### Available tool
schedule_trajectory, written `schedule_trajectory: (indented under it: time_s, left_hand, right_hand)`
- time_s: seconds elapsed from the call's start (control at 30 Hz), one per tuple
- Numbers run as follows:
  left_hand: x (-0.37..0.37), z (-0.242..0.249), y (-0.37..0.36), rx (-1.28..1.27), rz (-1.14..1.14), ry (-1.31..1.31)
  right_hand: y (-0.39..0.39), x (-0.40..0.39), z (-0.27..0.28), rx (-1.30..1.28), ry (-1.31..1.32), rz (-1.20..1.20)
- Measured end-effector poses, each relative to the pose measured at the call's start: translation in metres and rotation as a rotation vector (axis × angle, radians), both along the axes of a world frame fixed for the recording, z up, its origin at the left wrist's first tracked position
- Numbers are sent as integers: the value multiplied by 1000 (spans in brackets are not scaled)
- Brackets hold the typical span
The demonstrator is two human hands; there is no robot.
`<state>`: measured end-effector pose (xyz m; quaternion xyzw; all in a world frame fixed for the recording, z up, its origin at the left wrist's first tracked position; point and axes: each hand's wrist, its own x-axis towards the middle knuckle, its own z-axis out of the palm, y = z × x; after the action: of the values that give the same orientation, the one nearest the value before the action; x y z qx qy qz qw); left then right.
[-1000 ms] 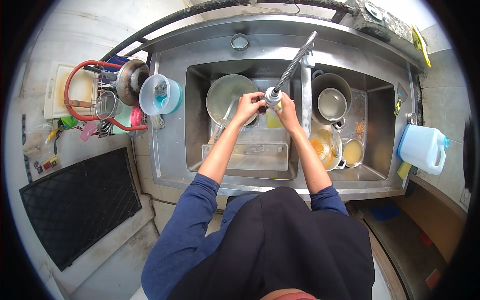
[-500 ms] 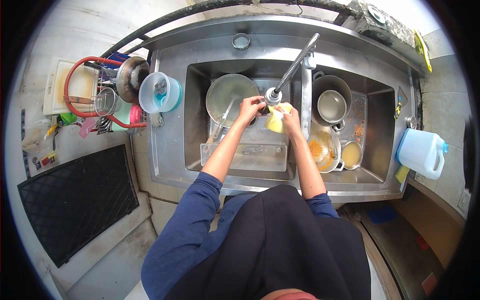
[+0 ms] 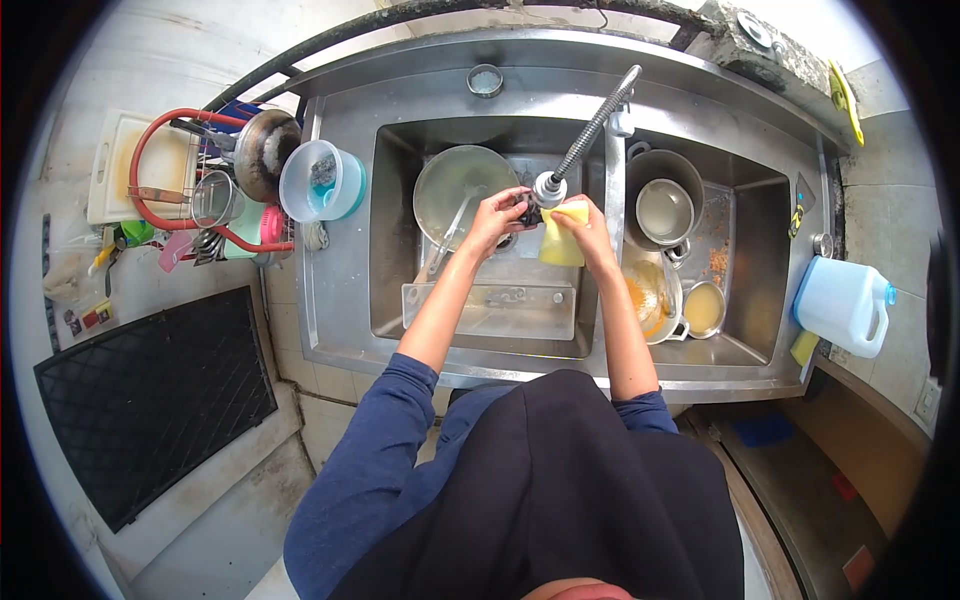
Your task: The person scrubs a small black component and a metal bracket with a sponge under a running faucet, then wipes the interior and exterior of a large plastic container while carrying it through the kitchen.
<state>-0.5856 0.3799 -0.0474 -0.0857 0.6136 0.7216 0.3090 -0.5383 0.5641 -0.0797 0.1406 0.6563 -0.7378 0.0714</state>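
Over the left sink basin my right hand [image 3: 592,238] pinches a yellow sponge cloth [image 3: 560,249] that hangs down from the fingers. My left hand [image 3: 496,220] is closed on a small dark object [image 3: 531,210], too small to identify, just under the faucet head [image 3: 549,187]. Below the left hand is a large round pan [image 3: 440,180] with cloudy water and a light-handled utensil [image 3: 458,226] resting in it. A clear rectangular container [image 3: 490,322] lies along the front of this basin.
The right basin holds a large pot with a smaller pot [image 3: 662,210] inside, an orange-stained pan [image 3: 645,295] and a small pot of yellowish liquid [image 3: 704,308]. A plastic tub [image 3: 345,190] stands left, beside a red-framed dish rack [image 3: 150,150]. A bluish jug [image 3: 838,305] stands right.
The yellow cloth now hangs flatter and slightly farther right in my right hand. My left hand has shifted a little and stays close to the faucet head.
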Motion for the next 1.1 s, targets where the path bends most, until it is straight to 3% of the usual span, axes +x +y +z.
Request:
schedule_trajectory:
  time_s: [0.07, 0.13, 0.27, 0.37, 0.4, 0.47, 0.6, 0.87, 1.03, 1.1]
  left_hand:
    - [1, -8, 1, 53, 52, 10]
    - [2, -16, 1, 89, 62, 44]
    - [7, -27, 15, -28, 138, 137]
    - [15, -25, 30, -177, 297, 342]
    - [16, -23, 33, -180, 301, 341]
    - [18, -16, 37, -476, 312, 579]
    - [22, -14, 40, -623, 324, 802]
    - [25, -10, 42, -719, 303, 827]
    - [20, -15, 36, -690, 284, 813]
    - [16, -19, 33, -713, 284, 722]
  right_hand:
    - [-7, -2, 3, 75, 57, -26]
    - [-16, -3, 12, 517, 174, -89]
    - [-46, -7, 21, 737, 176, -328]
    - [-54, -9, 27, 665, 95, -407]
    - [-56, -9, 29, 626, 60, -437]
    - [-53, -12, 25, 573, 16, -417]
    - [-42, -9, 20, 469, -86, -334]
    - [-41, -2, -4, 392, -94, -324]
    - [-33, -2, -28, -156, -231, -319]
    - [-35, 1, -33, -218, -235, -273]
